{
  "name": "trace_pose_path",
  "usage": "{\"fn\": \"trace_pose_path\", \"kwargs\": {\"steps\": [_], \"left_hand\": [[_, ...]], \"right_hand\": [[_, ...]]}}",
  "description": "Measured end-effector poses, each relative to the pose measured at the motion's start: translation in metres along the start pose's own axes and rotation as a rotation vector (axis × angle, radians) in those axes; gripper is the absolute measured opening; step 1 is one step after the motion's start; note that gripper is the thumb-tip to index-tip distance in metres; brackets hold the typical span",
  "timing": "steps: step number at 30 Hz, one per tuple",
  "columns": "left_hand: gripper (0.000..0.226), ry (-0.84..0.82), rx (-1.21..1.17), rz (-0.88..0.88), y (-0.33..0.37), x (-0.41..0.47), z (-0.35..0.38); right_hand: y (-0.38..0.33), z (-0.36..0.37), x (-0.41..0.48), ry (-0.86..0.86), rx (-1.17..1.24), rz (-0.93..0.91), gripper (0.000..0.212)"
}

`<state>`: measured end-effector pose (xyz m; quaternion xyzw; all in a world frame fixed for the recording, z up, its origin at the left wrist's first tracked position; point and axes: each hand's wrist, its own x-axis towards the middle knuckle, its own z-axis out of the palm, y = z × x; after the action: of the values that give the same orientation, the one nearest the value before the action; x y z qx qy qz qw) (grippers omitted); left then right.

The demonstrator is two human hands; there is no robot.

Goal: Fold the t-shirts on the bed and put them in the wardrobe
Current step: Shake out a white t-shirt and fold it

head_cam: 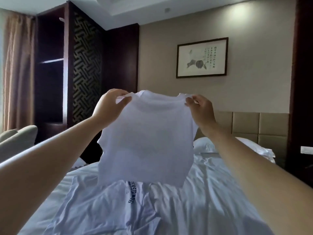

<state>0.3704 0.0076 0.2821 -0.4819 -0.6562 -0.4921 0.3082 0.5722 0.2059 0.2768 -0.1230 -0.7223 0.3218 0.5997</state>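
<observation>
While both arms are reaching out over the bed, the left hand is pinching one shoulder of a white t-shirt between thumb and curled fingers. The right hand is clamping the other shoulder the same way. The shirt is hanging straight down from the two grips, spread flat between them, with its neckline running from hand to hand. Its hem is dangling low over the bedding, and I cannot tell whether it is touching.

Directly below the held shirt, a second t-shirt with dark lettering is lying crumpled on the rumpled white sheet. Beyond and below the right hand, a white pillow is resting against a padded headboard. Above that hand a framed ink painting is hanging on the wall.

Out past the left hand, the wardrobe is standing open, showing a shelf inside its dark frame. A dark lattice panel is standing between it and the grip. Farther out on that side a brown curtain is hanging, and beyond the left forearm a pale armchair is sitting beside the bed.
</observation>
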Motion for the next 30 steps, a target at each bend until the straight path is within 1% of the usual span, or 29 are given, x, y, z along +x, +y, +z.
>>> {"fn": "trace_pose_path", "kwargs": {"steps": [3,8,10,12,14,16,18,20,23,25,28,30], "left_hand": [[0.026,-0.055,0.038,-0.090,-0.005,-0.050,-0.006],[0.028,-0.246,0.011,-0.296,-0.015,-0.164,-0.007],[0.028,-0.294,-0.013,-0.396,-0.022,-0.218,-0.007],[0.033,-0.322,-0.034,-0.439,-0.023,-0.273,-0.009],[0.026,-0.378,-0.020,-0.496,-0.021,-0.321,-0.011],[0.020,-0.474,0.007,-0.543,-0.022,-0.368,-0.014],[0.023,-0.583,0.004,-0.595,-0.032,-0.409,-0.016],[0.033,-0.603,0.021,-0.638,-0.042,-0.443,-0.017],[0.024,-0.692,0.074,-0.655,-0.016,-0.472,-0.025],[0.024,-0.718,0.087,-0.669,-0.011,-0.492,-0.024],[0.023,-0.758,0.142,-0.687,-0.006,-0.514,-0.026],[0.026,-0.795,0.140,-0.688,-0.008,-0.527,-0.026]], "right_hand": [[0.012,-0.012,-0.046,-0.077,-0.092,0.051,0.014],[0.048,-0.027,-0.153,-0.231,-0.177,0.268,0.022],[0.062,-0.035,-0.201,-0.269,-0.195,0.360,0.026],[0.072,-0.044,-0.250,-0.319,-0.218,0.427,0.026],[0.081,-0.053,-0.295,-0.376,-0.241,0.482,0.026],[0.089,-0.061,-0.336,-0.431,-0.285,0.530,0.025],[0.100,-0.069,-0.373,-0.471,-0.330,0.553,0.024],[0.107,-0.077,-0.405,-0.518,-0.379,0.570,0.022],[0.111,-0.090,-0.444,-0.586,-0.457,0.557,0.015],[0.111,-0.097,-0.464,-0.623,-0.490,0.546,0.012],[0.111,-0.106,-0.486,-0.678,-0.538,0.552,0.012],[0.110,-0.113,-0.497,-0.768,-0.601,0.536,0.015]]}}
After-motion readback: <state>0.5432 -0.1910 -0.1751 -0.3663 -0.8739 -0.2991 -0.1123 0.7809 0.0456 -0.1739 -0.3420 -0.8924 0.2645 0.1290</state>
